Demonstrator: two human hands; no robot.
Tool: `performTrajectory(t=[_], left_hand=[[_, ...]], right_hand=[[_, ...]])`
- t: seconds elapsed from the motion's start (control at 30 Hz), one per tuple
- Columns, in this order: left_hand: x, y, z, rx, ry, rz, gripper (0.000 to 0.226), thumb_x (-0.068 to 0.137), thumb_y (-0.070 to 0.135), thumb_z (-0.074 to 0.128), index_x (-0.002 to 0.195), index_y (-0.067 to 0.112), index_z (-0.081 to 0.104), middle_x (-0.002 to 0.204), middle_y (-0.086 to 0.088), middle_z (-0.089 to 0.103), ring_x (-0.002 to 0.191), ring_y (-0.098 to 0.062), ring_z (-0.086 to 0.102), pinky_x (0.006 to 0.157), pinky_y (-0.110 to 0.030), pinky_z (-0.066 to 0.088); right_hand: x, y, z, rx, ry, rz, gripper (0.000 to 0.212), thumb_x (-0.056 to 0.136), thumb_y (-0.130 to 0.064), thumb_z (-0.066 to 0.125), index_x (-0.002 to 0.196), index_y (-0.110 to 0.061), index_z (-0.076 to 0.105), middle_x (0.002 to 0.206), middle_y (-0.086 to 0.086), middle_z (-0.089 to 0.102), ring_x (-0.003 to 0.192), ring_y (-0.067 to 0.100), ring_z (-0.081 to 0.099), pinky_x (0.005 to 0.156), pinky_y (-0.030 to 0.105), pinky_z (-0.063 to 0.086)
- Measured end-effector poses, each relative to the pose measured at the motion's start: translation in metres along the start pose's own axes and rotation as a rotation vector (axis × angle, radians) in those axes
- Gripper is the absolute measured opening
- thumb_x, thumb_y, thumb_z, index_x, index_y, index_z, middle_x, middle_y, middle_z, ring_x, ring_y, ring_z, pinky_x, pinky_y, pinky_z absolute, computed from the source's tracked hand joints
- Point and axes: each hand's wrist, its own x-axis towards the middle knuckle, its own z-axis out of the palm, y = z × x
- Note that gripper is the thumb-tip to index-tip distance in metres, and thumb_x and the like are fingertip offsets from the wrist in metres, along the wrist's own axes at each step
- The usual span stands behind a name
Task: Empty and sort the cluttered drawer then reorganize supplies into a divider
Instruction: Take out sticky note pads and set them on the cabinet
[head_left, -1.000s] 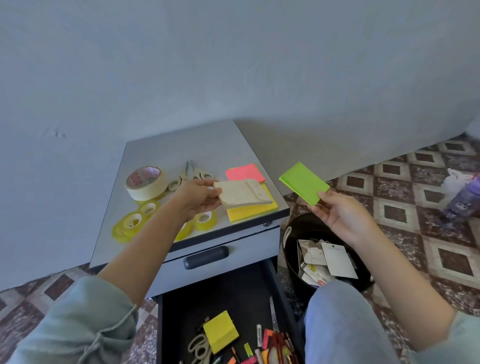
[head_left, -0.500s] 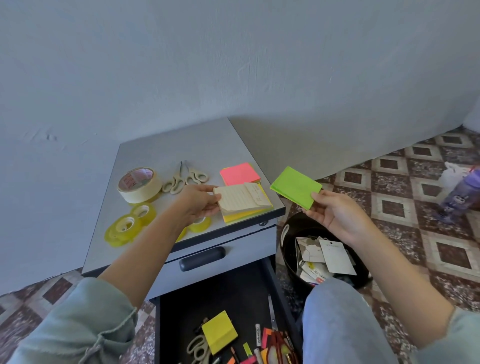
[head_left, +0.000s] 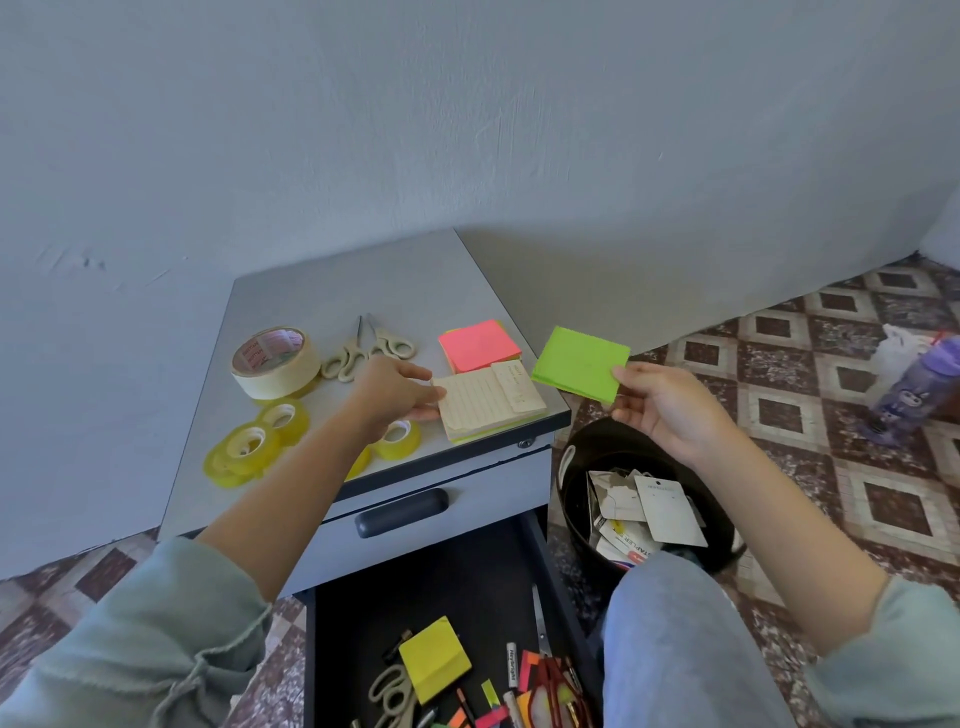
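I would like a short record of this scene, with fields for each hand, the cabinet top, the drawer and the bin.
left hand: pinches left edge of lined notepad
right hand: holds green sticky pad in the air
cabinet top: masking tape, clear tape rolls, scissors, pink sticky pad
drawer: open; yellow sticky pad, pens
bin: paper cards

Cabinet top (head_left: 363, 280) bears tape rolls (head_left: 275, 361), scissors (head_left: 363, 352), note pads (head_left: 479, 345)
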Motion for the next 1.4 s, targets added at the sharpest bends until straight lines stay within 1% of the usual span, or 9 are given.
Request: performTrajectory(t=[0.23,0.43,0.57,0.67,0.77,0.9,1.03,1.2,1.4], left_hand=[[0.005,-0.001,-0.015,0.103,0.080,0.072,0.031,0.083,0.003,0.067,0.114,0.002,0.061,0.085,-0.006,0.067,0.056,-0.013,0.067,0.063,-0.018,0.057],[-0.006,-0.001,-0.029,-0.007,0.058,0.090,0.029,0.086,0.004,0.065,0.114,0.003,0.059,0.084,-0.006,0.068,0.057,-0.011,0.068,0.058,-0.018,0.056],[-0.014,-0.002,-0.036,-0.048,0.057,0.089,0.026,0.086,0.003,0.064,0.112,0.002,0.059,0.085,-0.009,0.068,0.055,-0.010,0.068,0.056,-0.017,0.056],[-0.017,-0.005,-0.040,-0.058,0.058,0.079,0.025,0.086,0.003,0.063,0.111,0.003,0.058,0.085,-0.010,0.068,0.055,-0.009,0.068,0.054,-0.016,0.055],[-0.018,-0.007,-0.043,-0.055,0.057,0.076,0.025,0.087,0.005,0.063,0.111,0.003,0.058,0.088,-0.010,0.068,0.057,-0.009,0.068,0.054,-0.016,0.054],[-0.017,-0.010,-0.045,-0.049,0.056,0.073,0.024,0.086,0.006,0.064,0.110,0.002,0.060,0.090,-0.012,0.069,0.060,-0.010,0.069,0.055,-0.016,0.055],[-0.019,-0.012,-0.044,-0.063,0.046,0.072,0.022,0.087,0.006,0.063,0.108,0.003,0.060,0.092,-0.012,0.069,0.063,-0.011,0.069,0.056,-0.015,0.054],[-0.030,-0.017,-0.039,-0.136,0.094,0.109,0.012,0.090,0.005,0.058,0.102,0.003,0.062,0.091,-0.012,0.068,0.060,-0.010,0.069,0.055,-0.014,0.054],[-0.077,-0.053,-0.018,-0.319,0.043,0.140,0.018,0.096,0.008,0.047,0.096,0.004,0.065,0.084,-0.010,0.068,0.062,-0.012,0.069,0.059,-0.018,0.056]], right_hand=[[0.049,-0.019,0.043,-0.307,0.092,-0.093,0.010,0.090,-0.007,0.059,0.080,-0.006,0.060,0.067,0.004,0.055,0.043,0.008,0.040,0.031,0.013,0.027],[0.082,-0.022,0.083,-0.602,0.079,-0.099,0.031,0.092,-0.005,0.055,0.117,0.014,0.056,0.062,0.005,0.042,0.049,0.013,0.035,0.047,0.023,0.029],[0.099,-0.017,0.096,-0.691,0.075,-0.110,0.023,0.090,-0.002,0.056,0.107,0.013,0.061,0.059,0.005,0.041,0.048,0.014,0.035,0.047,0.025,0.028],[0.106,-0.013,0.099,-0.798,0.089,-0.121,0.012,0.089,-0.003,0.058,0.077,-0.004,0.059,0.058,0.003,0.042,0.048,0.011,0.038,0.043,0.022,0.028],[0.113,-0.011,0.096,-0.852,0.111,-0.149,0.013,0.089,-0.009,0.061,0.091,0.003,0.065,0.066,0.005,0.052,0.053,0.011,0.042,0.047,0.022,0.032],[0.118,-0.009,0.092,-0.846,0.090,-0.194,0.026,0.088,-0.010,0.062,0.103,0.010,0.067,0.086,0.017,0.064,0.056,0.010,0.044,0.053,0.022,0.037],[0.118,-0.008,0.090,-0.814,0.089,-0.194,0.014,0.089,-0.004,0.058,0.095,0.002,0.069,0.068,0.003,0.057,0.055,0.010,0.049,0.055,0.022,0.044],[0.103,-0.005,0.088,-0.756,0.154,-0.301,0.025,0.088,0.003,0.050,0.069,-0.008,0.062,0.062,-0.006,0.053,0.056,0.006,0.045,0.052,0.018,0.036],[0.033,0.012,0.095,-0.463,-0.043,-0.253,0.026,0.088,0.003,0.058,0.066,-0.009,0.052,0.054,0.004,0.041,0.031,0.003,0.033,0.035,0.015,0.024]])
